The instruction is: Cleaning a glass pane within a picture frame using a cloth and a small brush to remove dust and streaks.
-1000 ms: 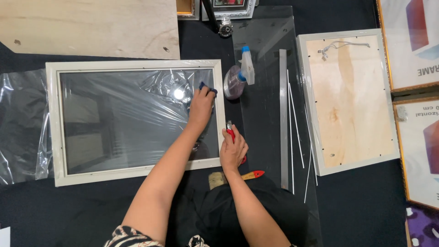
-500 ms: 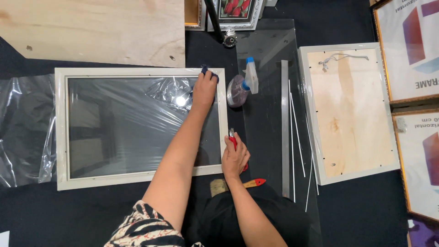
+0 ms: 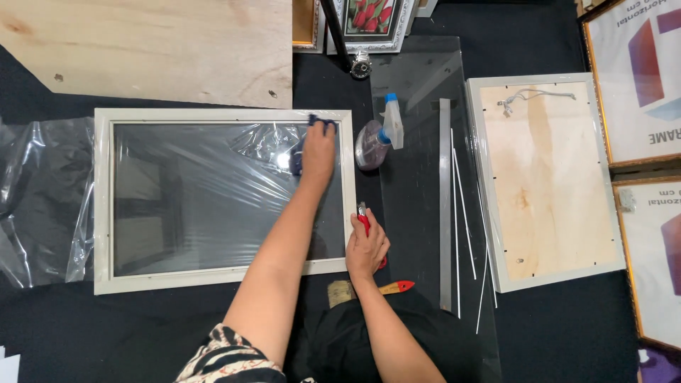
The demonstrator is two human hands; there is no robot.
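A white picture frame point(image 3: 104, 206) lies flat on the dark surface, its glass covered with crinkled clear film. My left hand point(image 3: 319, 150) reaches across it and presses a dark blue cloth point(image 3: 299, 157) onto the glass near the frame's upper right corner. My right hand point(image 3: 367, 247) rests just outside the frame's right edge, closed on a red-handled tool point(image 3: 363, 220); its tip is too small to make out.
A spray bottle point(image 3: 380, 133) lies right of the frame on a glass sheet point(image 3: 418, 78), beside a metal strip point(image 3: 445, 213) and thin rods. A second frame with a wooden back point(image 3: 546, 177) lies further right. Plywood board point(image 3: 156, 50) at the top, loose plastic film point(image 3: 39, 206) left, red-handled brush point(image 3: 372, 289) near me.
My left hand has slid the cloth up the glass toward the frame's top right corner. The right hand has stayed on the red tool. The view has shifted slightly.
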